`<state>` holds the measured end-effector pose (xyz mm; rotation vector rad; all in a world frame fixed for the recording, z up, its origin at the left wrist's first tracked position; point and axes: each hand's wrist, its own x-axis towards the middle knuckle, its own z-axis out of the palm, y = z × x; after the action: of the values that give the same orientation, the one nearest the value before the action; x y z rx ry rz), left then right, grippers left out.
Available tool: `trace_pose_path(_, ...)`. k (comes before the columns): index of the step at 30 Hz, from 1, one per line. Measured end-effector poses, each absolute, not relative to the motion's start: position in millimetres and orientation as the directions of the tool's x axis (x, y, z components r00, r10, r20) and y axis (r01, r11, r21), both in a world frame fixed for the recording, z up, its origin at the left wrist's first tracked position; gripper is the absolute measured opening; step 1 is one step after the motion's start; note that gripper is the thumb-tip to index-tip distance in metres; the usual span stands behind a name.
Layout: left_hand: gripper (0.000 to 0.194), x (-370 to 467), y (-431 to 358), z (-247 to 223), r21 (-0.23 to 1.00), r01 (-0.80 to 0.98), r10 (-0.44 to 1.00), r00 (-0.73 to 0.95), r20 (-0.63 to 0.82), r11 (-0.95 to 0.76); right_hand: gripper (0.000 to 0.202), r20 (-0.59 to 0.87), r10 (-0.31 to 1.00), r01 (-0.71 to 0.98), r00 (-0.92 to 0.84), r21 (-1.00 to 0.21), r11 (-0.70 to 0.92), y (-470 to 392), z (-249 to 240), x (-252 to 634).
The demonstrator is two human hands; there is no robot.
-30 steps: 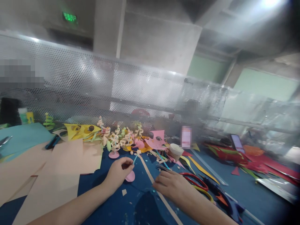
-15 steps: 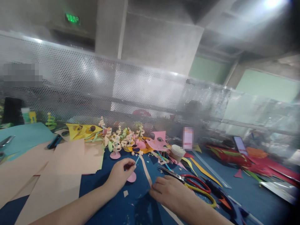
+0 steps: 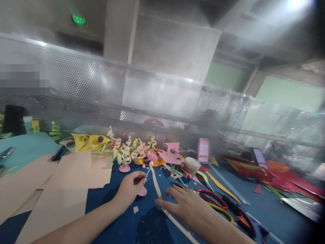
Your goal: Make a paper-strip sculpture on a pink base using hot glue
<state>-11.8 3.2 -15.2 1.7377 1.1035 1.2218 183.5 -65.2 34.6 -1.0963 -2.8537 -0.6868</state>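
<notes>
My left hand (image 3: 130, 188) pinches the blue stick (image 3: 148, 173); my right hand (image 3: 185, 204) spreads its fingers at the paper strip (image 3: 155, 183), contact unclear. Far paper curls (image 3: 126, 150) look done; this strip isn't coiled yet.

Ahead of me I see a perforated screen (image 3: 88, 89), with a green exit sign (image 3: 79, 20) glowing above it. On my far right, a phone (image 3: 260, 158) leans near red paper (image 3: 296, 180).

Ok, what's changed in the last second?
The right hand has opened: its fingers, bunched together before, now spread further left over the pale strip; contact is unclear. The left hand still pinches the blue stick.
</notes>
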Motion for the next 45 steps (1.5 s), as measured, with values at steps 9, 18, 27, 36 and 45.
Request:
trace_pose_path(9, 0.016, -11.0, 3.0, -13.5, 0.902, 0.232, 0.928, 0.178, 0.328, -0.363, 0.031, 0.1, 0.76, 0.686, -0.642, -0.369, 0.628, -74.7, 52.7, 179.9)
trace_pose_path(18, 0.016, -12.1, 2.0, -11.8, 0.896, 0.245, 0.925, 0.186, 0.331, -0.37, 0.031, 0.13, 0.766, 0.637, -0.629, -0.479, 0.604, -80.5, 70.0, 172.4)
trace_pose_path(27, 0.016, -11.1, -2.2, -12.3, 0.838, 0.293, 0.884, 0.23, 0.406, -0.461, 0.01, 0.249, 0.614, 0.65, -0.749, 0.096, 0.754, -73.8, 81.3, 129.5)
trace_pose_path(36, 0.015, -11.5, -14.8, -2.7, 0.717, 0.284, 0.762, 0.373, 0.529, -0.636, 0.009, 0.091, 0.91, 0.741, -0.403, -0.551, 0.383, 5.5, 98.8, 138.4)
trace_pose_path(45, 0.014, -11.8, -12.1, 0.5, 0.777, 0.246, 0.807, 0.308, 0.504, -0.579, 0.026, -0.006, 0.979, 0.787, -0.206, -0.595, 0.162, 11.7, 32.2, 176.3)
